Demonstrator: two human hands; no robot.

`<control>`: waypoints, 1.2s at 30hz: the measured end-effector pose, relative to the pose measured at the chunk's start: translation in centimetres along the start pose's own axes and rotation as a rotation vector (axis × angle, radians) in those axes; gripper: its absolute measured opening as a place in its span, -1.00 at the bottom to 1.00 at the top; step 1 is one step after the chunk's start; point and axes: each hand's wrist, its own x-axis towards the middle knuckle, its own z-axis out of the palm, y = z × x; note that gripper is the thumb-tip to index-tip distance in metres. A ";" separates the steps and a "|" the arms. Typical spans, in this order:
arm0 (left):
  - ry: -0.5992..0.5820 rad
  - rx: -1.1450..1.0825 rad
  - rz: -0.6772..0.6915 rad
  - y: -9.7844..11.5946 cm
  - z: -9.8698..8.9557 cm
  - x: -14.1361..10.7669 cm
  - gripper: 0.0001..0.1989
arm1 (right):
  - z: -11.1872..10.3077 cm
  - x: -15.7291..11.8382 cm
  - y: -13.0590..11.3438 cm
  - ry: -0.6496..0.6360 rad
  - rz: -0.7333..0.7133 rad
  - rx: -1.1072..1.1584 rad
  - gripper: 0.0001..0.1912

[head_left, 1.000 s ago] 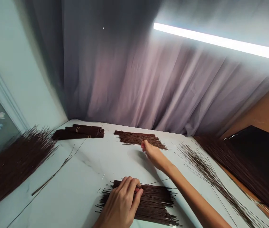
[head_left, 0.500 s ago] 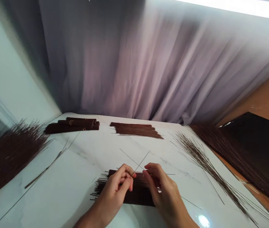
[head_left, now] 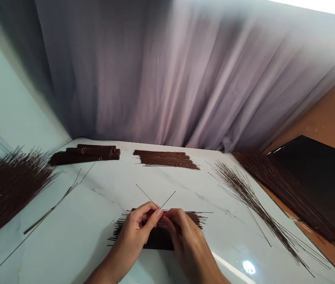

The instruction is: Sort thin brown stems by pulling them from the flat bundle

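My left hand (head_left: 138,227) pinches a thin brown wire-like stick (head_left: 145,194) between thumb and forefinger, above the front middle of the table. My right hand (head_left: 187,232) meets it there, its thumb and forefinger pressed together at the same spot. A second thin length (head_left: 169,198) rises to the right from between the fingertips, so the two ends form a V. The crossing itself is covered by my fingers. Under both hands lies a pile of short dark brown sticks (head_left: 159,240), its uneven ends showing at both sides.
The white marbled table (head_left: 75,221) carries tied dark bundles (head_left: 96,152) at back left and a flat row of brown sticks (head_left: 164,159) at back centre. Loose long strands (head_left: 253,201) lie right. A dark brown heap (head_left: 8,189) stands left; a black panel (head_left: 318,177) is far right.
My right hand has moved left and its fingertips now meet those of my left hand. The crossing of the thin sticks is now inside the fingers. The view has shifted slightly.
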 end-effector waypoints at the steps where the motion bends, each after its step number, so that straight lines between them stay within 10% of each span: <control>1: 0.015 0.010 0.003 0.1 -0.1 0.0 -0.64 | -0.1 0.0 0.0 0.001 0.007 0.001 -0.87; 36: 0.012 -0.222 -0.030 0.6 0.1 -0.2 -0.66 | -0.9 -0.8 0.2 0.069 -0.036 0.100 -0.78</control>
